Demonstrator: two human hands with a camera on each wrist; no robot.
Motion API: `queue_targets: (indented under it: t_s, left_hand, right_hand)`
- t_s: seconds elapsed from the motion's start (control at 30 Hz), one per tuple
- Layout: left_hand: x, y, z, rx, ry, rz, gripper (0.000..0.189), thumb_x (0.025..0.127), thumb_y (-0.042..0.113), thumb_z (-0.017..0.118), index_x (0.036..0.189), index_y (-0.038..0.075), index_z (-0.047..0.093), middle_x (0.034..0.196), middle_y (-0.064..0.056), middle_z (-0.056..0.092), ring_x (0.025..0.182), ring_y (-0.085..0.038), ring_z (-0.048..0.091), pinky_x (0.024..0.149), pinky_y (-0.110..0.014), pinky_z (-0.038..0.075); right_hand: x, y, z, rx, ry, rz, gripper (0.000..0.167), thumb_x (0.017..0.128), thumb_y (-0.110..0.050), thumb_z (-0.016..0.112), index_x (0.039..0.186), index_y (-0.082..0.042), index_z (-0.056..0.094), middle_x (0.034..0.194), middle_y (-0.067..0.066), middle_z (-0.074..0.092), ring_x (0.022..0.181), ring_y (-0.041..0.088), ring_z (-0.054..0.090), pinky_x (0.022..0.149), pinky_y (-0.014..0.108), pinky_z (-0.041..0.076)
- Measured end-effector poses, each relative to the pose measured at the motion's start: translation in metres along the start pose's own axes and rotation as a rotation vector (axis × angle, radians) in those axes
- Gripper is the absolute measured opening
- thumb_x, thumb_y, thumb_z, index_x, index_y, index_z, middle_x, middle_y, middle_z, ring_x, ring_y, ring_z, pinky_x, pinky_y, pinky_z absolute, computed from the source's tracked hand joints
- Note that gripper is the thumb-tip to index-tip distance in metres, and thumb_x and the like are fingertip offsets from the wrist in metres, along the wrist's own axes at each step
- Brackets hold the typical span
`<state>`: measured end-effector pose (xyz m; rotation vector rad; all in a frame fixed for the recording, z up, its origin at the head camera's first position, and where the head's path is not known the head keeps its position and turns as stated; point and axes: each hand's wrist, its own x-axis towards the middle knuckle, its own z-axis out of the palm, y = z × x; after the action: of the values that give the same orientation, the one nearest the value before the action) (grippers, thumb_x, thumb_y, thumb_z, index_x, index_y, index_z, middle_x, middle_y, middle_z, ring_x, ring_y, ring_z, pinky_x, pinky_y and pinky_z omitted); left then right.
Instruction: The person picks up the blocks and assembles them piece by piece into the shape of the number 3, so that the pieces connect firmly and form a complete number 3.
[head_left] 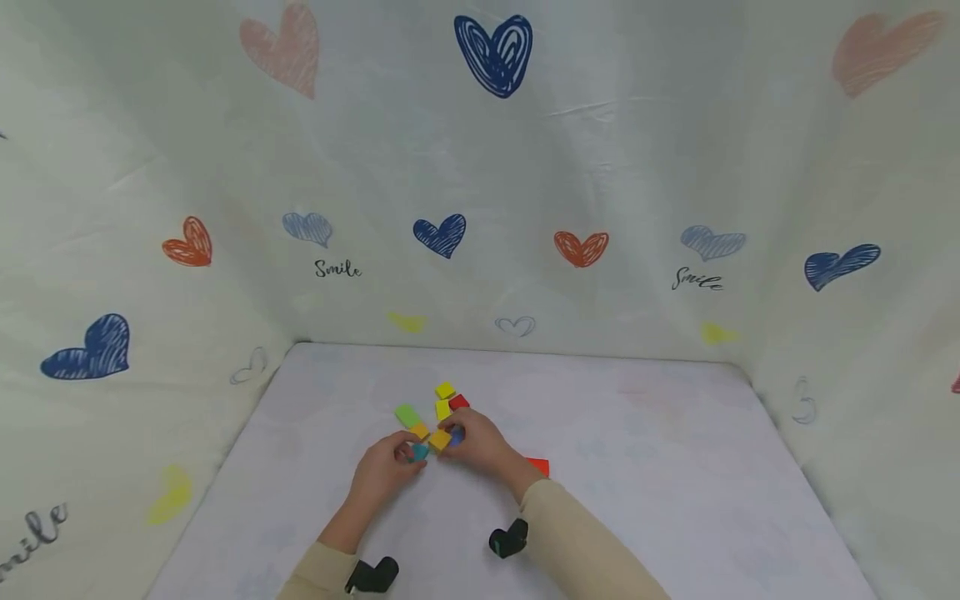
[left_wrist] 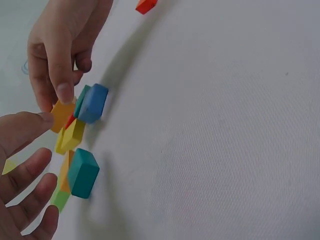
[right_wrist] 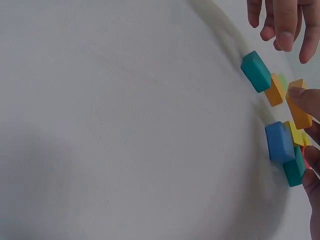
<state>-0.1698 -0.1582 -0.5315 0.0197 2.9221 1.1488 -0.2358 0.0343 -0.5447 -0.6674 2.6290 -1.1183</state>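
Observation:
Between the thumb and fingers of my right hand (head_left: 480,442) is an orange block (right_wrist: 299,112), pinched above the table. My left hand (head_left: 381,475) hovers beside a teal block (left_wrist: 84,173), fingers spread and apart from it in the right wrist view. Behind that block stand another orange block (head_left: 419,431) and a light green block (head_left: 408,415). Close under the right hand, a blue block (right_wrist: 279,142) adjoins a second teal block (right_wrist: 294,169). Yellow blocks (head_left: 444,409) and a red block (head_left: 459,402) lie just beyond, partly hidden.
A red-orange block (head_left: 538,467) lies apart on the white table (head_left: 645,467), partly behind the right forearm. Around the table hangs a pale cloth (head_left: 630,167) printed with hearts. Dark straps (head_left: 508,538) sit at both wrists.

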Motion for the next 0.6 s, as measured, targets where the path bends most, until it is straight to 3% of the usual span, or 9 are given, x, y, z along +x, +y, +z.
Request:
queue_targets:
  t_s: [0.13,0.37,0.6]
  left_hand:
    - [0.002,0.007,0.005,0.0,-0.009,0.017,0.034,0.076,0.015,0.083,0.106,0.009,0.069,0.081,0.004,0.062,0.072,-0.011,0.054,0.064,-0.03,0.046]
    - [0.003,0.023,0.013,0.016,-0.03,0.061,0.032,0.076,0.015,0.083,0.105,0.011,0.069,0.08,0.005,0.059,0.073,-0.013,0.052,0.066,-0.031,0.046]
    - [0.006,0.037,0.025,-0.005,-0.076,0.075,0.032,0.078,0.017,0.083,0.106,0.01,0.068,0.081,0.005,0.06,0.076,-0.015,0.054,0.068,-0.03,0.049]
  right_hand:
    - [-0.008,0.0,-0.012,0.021,0.026,0.005,0.039,0.078,-0.028,0.084,0.112,-0.014,0.07,0.105,-0.007,0.06,0.095,0.012,0.054,0.087,0.028,0.047]
    - [-0.023,0.011,-0.026,0.034,0.071,0.034,0.037,0.077,-0.027,0.084,0.11,-0.016,0.071,0.096,-0.009,0.059,0.075,0.012,0.049,0.065,0.023,0.045]
    - [-0.041,0.026,-0.041,0.114,0.124,0.065,0.039,0.077,-0.026,0.084,0.112,-0.017,0.069,0.101,-0.009,0.06,0.079,0.013,0.051,0.067,0.024,0.047]
